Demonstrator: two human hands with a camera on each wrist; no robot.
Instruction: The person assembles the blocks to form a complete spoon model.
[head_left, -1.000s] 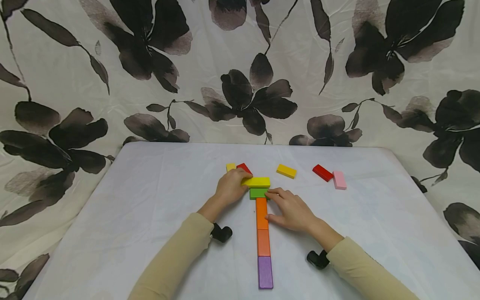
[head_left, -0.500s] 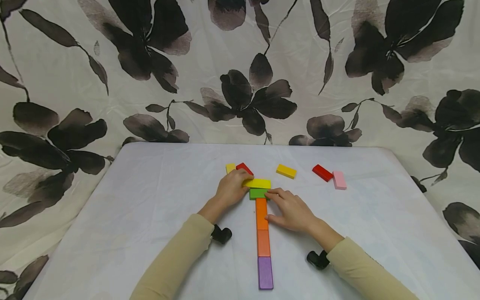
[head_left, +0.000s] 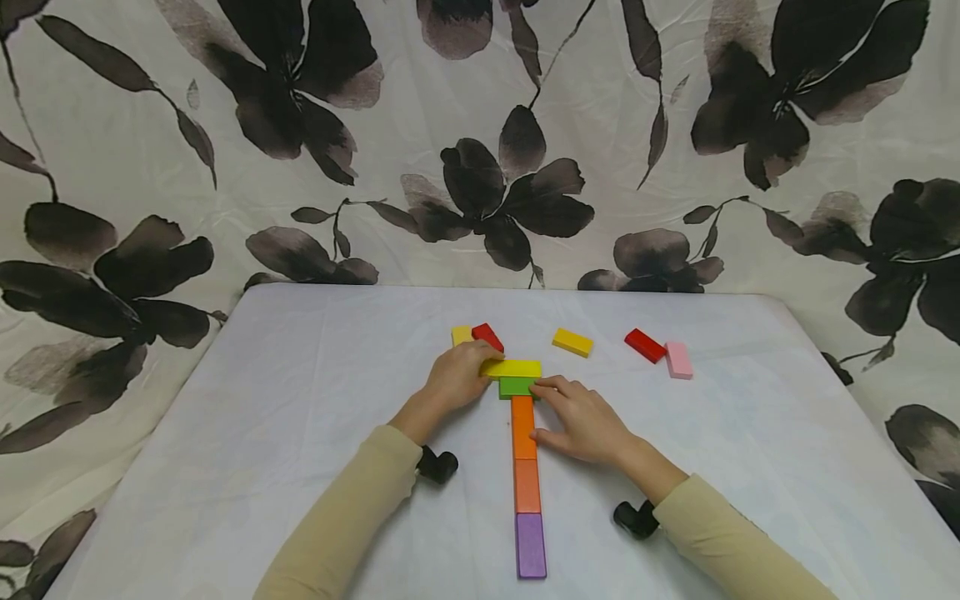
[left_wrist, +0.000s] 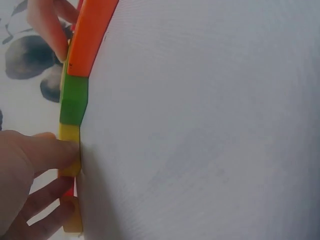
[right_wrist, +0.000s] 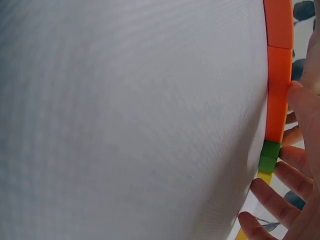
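Note:
A row of blocks runs up the table: a purple block, two orange blocks, then a green block lying crosswise. Just beyond the green one lies a longer yellow block, also crosswise. My left hand pinches that yellow block by its left end; in the left wrist view the thumb lies against the yellow block. My right hand rests beside the row, fingertips at the green block's right end and thumb against the upper orange block.
Behind my left hand are another yellow block and a red block, both partly hidden. Farther right lie a yellow block, a red block and a pink block. A floral cloth hangs behind the white table.
My left hand has shifted slightly left, and the yellow block has come a little nearer to me, against the green one. The red block behind has turned slightly. My right hand stays put.

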